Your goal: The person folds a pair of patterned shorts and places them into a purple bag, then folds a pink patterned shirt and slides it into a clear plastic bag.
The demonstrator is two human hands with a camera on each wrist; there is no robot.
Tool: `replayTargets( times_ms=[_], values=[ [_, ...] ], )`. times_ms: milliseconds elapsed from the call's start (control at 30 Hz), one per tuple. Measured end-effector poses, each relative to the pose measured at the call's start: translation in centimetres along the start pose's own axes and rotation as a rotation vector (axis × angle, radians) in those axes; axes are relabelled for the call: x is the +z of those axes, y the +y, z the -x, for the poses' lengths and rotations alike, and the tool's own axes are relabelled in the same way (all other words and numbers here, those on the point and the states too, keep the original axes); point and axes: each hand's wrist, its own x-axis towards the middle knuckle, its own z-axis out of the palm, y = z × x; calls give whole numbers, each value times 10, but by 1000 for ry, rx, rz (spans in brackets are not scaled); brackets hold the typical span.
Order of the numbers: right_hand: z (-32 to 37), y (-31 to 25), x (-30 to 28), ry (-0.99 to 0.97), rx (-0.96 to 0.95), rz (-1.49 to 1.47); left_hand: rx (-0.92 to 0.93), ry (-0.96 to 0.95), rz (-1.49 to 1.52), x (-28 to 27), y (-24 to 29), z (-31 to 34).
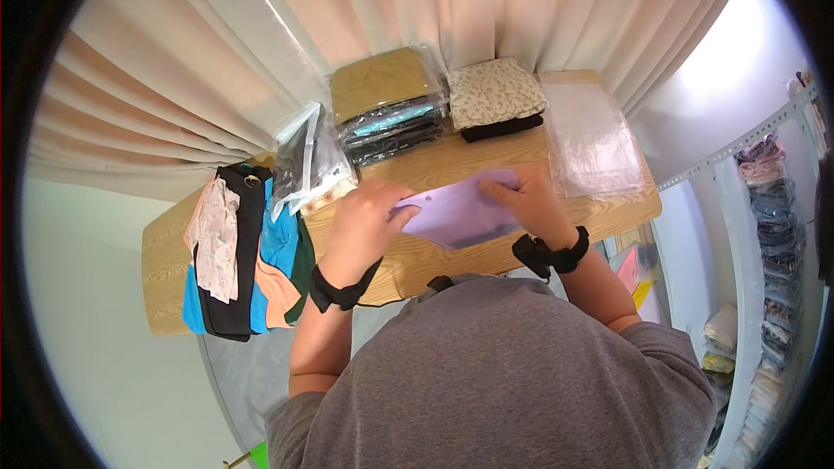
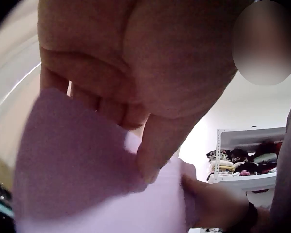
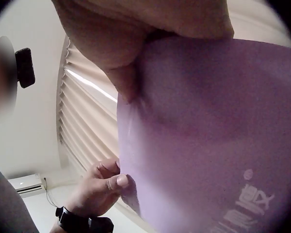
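Note:
A folded lavender piece of cloth (image 1: pixel 460 213) is held up between both hands over the near part of the table (image 1: pixel 512 156). My left hand (image 1: pixel 365 217) pinches its left edge, thumb on the near face and fingers behind. At the upper right corner my right hand (image 1: pixel 530 200) grips it the same way, the thumb pressing into the fabric. White printed characters (image 3: pixel 254 199) show on the cloth (image 3: pixel 208 126) in the right wrist view. The left wrist view has the left thumb (image 2: pixel 150 160) lying across the cloth (image 2: pixel 82 165).
Bagged folded clothes (image 1: pixel 382 91) are stacked at the back, beside folded floral fabric (image 1: pixel 495 91) on a black piece. Flat clear plastic bags (image 1: pixel 595 143) lie at the right. A clear bag (image 1: pixel 308 161) and loose garments (image 1: pixel 252 252) occupy the left. Curtains (image 1: pixel 391 0) hang behind.

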Motion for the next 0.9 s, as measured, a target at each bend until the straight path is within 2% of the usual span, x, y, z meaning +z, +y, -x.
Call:
replayTargets(
  times_ms=[100, 333, 400, 500, 733, 800, 900],
  values=[
    [0, -1, 2, -6, 13, 65, 56, 5, -64, 9, -4, 0],
    [0, 2, 3, -2, 33, 74, 21, -5, -43, 12, -2, 2],
    [-1, 7, 4, -13, -38, 120, -20, -3, 31, 11, 7, 0],
    [0, 9, 7, 4, 29, 115, 0, 8, -29, 19, 1, 1],
    [0, 11, 11, 32, 8, 120, -28, 3, -28, 18, 5, -1],
    [-1, 17, 13, -5, -50, 130, -30, 9, 85, 21, 11, -1],
    [-1, 17, 13, -6, -7, 134, 10, 36, 40, 28, 6, -2]
  ],
)
